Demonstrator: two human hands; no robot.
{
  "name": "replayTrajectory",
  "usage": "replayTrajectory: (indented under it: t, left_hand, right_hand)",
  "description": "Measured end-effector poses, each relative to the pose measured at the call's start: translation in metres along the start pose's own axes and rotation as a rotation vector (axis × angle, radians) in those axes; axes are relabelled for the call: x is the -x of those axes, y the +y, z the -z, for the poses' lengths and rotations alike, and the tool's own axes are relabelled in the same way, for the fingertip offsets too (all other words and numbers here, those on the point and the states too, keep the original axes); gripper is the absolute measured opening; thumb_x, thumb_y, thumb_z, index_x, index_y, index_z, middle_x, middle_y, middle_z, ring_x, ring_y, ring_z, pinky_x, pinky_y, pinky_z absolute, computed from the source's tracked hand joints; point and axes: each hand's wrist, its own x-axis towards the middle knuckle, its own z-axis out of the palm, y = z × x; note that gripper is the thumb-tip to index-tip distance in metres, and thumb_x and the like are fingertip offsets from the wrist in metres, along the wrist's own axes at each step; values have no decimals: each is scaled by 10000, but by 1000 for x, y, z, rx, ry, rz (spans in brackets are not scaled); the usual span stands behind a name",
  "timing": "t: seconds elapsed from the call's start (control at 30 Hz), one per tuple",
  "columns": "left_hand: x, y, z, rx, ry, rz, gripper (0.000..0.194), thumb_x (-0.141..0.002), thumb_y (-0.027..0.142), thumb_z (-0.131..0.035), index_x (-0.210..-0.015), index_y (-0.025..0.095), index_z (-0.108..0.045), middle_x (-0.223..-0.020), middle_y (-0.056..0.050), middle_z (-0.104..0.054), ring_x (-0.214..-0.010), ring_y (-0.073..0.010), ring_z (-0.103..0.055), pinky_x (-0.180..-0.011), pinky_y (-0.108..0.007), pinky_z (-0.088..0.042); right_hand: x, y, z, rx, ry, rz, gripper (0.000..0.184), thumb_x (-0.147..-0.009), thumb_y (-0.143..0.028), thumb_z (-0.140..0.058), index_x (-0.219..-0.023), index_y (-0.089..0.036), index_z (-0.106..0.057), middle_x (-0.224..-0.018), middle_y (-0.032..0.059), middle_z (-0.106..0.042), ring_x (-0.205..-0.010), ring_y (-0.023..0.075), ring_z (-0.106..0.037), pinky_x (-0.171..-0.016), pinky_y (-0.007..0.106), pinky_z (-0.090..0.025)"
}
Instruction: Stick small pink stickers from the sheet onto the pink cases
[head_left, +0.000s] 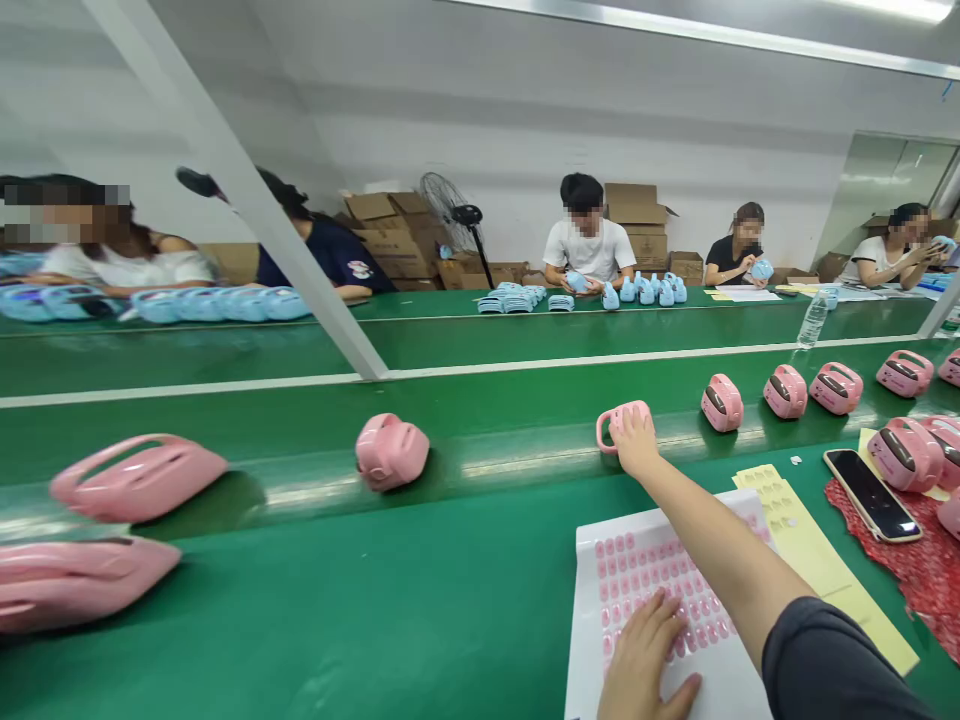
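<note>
Pink, glossy case [620, 411] beneath right hand [636, 441]

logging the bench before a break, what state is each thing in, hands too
left hand: palm down on the sticker sheet
right hand: on a pink case, firmness of grip unclear
pink case: partly covered by that hand
sticker sheet: flat, stickers facing up
phone: face up, screen dark
water bottle: standing
fan: on or off unclear

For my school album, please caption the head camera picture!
Right hand on a pink case, left hand on a sheet of pink ovals.
</note>
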Motion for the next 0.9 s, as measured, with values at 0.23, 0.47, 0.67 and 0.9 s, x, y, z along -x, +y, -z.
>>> replayTrajectory:
  t: [0.23,0.47,0.67,0.9]
  left_hand:
    - [2,-8,-3,98,76,-30,346,-702,245,-585,-1047,234,-603,-1133,-101,-645,-1127,-284,-527,-931,-420,-442]
    - [2,-2,6,315,83,124,317,-761,317,-557,-1065,245,-605,-1158,-114,-626,-1141,-292,-512,-959,-459,-400]
    - [3,0,-1,1064,409,364,781,-566,565,-699,-1247,281,-444,-1258,-114,-547,-1174,-339,-465,-994,-489,-334]
    - [23,9,-11,1648,559,501,803,-399,582,-763,-1143,363,-556,-1031,-34,-695,-1208,-367,-413,-947,-508,-390]
  right_hand:
    - [-1,-4,-5,-183,94,-70,229,-772,-106,-523,-921,-185,-678,-1313,127,-443,-1240,304,-304,-1031,484,-131]
    - [32,18,53,-652,204,-291,240,-740,-353,-543,-787,-142,-645,-959,101,-559,-960,251,-507,-815,375,-417]
    - [146,6,80,-1312,-57,-356,454,-606,-602,-599,-710,-161,-563,-612,-6,-517,-554,122,-497,-546,296,-430]
    - [236,-11,61,-1654,-154,-497,402,-588,-524,-695,-769,-206,-529,-770,-1,-557,-658,131,-534,-629,309,-452]
